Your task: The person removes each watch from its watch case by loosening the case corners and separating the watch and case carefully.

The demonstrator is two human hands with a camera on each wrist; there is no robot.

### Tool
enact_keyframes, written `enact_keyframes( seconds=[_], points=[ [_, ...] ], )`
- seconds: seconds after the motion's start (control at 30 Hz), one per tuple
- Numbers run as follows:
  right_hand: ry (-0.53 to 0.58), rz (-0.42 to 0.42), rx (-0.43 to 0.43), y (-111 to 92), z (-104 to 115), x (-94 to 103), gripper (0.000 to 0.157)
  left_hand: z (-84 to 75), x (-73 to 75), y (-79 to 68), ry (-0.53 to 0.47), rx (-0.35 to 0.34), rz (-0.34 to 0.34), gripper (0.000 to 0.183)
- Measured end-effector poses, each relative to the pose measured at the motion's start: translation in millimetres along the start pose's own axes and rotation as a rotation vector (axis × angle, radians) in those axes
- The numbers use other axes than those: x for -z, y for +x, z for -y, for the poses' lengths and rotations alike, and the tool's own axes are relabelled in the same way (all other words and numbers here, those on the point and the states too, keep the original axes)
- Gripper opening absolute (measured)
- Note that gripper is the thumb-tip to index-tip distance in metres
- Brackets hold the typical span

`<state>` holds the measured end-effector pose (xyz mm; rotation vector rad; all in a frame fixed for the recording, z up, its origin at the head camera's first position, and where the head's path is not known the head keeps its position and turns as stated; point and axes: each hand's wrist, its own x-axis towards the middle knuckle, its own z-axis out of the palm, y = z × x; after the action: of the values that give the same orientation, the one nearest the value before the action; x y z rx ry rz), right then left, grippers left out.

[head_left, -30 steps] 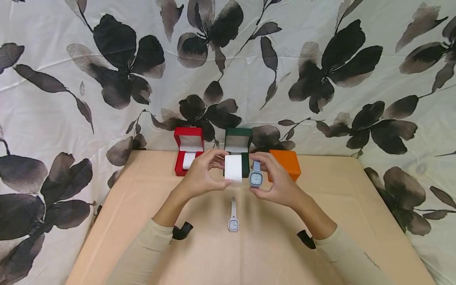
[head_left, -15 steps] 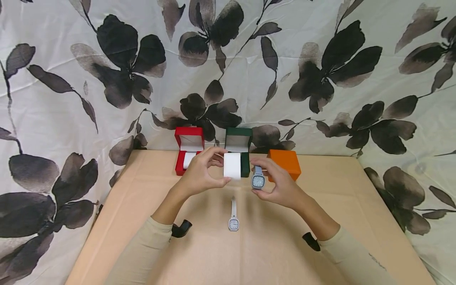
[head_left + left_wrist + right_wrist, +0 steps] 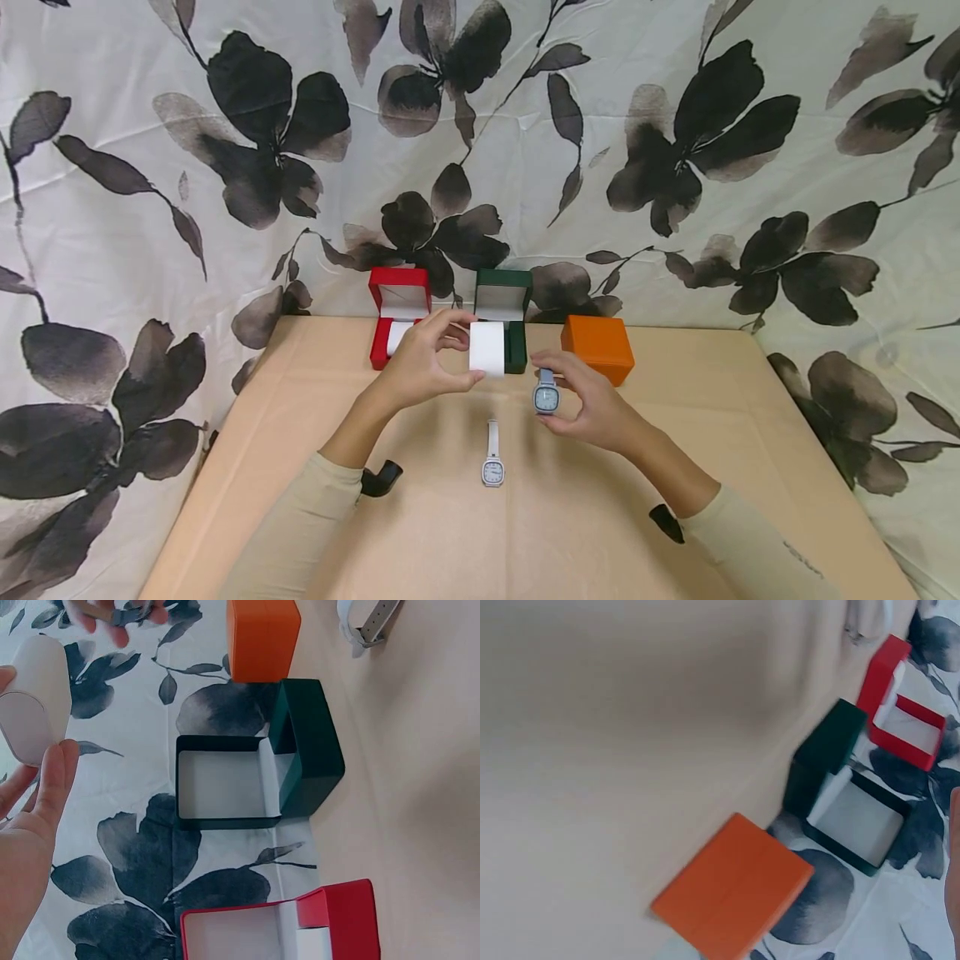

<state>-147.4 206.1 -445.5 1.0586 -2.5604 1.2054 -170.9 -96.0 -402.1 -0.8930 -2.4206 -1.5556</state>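
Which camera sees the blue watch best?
The head view: it shows the dial of the blue watch, held in the right hand. The left wrist view catches only a bit near its top edge, no dial; the right wrist view doesn't show it.

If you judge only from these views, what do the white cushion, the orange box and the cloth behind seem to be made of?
White cushion: maybe padding under faux leather or fabric; matte, rounded sides, an edge line round its end.
Orange box: likely leatherette or coated card; smooth, low sheen, with crisp edges.
Cloth: probably thin fabric, matte, as fine creases show.
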Motion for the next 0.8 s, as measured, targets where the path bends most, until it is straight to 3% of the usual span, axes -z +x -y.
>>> enact_keyframes(
  seconds=[0.3,0.8],
  points=[
    [0.046,0.074,0.002,-10.6,-19.4,-15.2,0.078,3.9,1.4,2.9,0.015,0.041,0.02,0.069],
    [0.01,0.176,-0.042,-18.6,-34.6,-34.6,0.068,12.6,7.3,11.7,0.027,0.054,0.032,0.07]
  ],
)
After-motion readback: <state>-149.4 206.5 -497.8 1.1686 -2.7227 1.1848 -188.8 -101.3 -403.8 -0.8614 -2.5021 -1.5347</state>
